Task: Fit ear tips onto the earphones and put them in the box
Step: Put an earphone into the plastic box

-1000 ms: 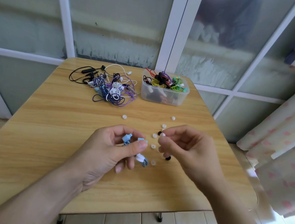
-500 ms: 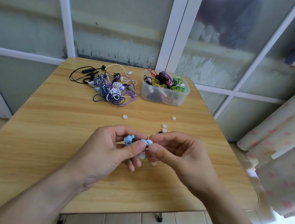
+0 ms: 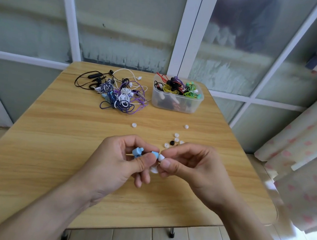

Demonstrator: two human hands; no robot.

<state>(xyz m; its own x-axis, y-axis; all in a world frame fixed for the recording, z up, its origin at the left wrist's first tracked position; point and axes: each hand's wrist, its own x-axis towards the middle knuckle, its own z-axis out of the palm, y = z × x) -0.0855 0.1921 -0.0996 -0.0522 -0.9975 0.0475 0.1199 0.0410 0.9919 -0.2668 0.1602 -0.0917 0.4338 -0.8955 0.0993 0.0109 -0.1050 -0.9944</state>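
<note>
Your left hand (image 3: pixel 117 162) pinches blue plastic earphones (image 3: pixel 146 153); your right hand (image 3: pixel 193 167) fingers press a soft white ear tip (image 3: pixel 161 157) onto one. Round loose tips (image 3: pixel 176 135) dot the woodgrain tabletop (image 3: pixel 51 147). Beyond: tangled cords (image 3: pixel 121 94), translucent box (image 3: pixel 177 96).

The left hand (image 3: pixel 121 161) is covering most of the blue earphones (image 3: pixel 137 152), so only two buds are showing. The right hand (image 3: pixel 193 167) is hiding all but the end of a white ear tip (image 3: pixel 161 157), which perhaps is touching one bud. The counter (image 3: pixel 51 147) is running out of view at its near left corner. The box (image 3: pixel 175 102) is blurring its tangled contents.
</note>
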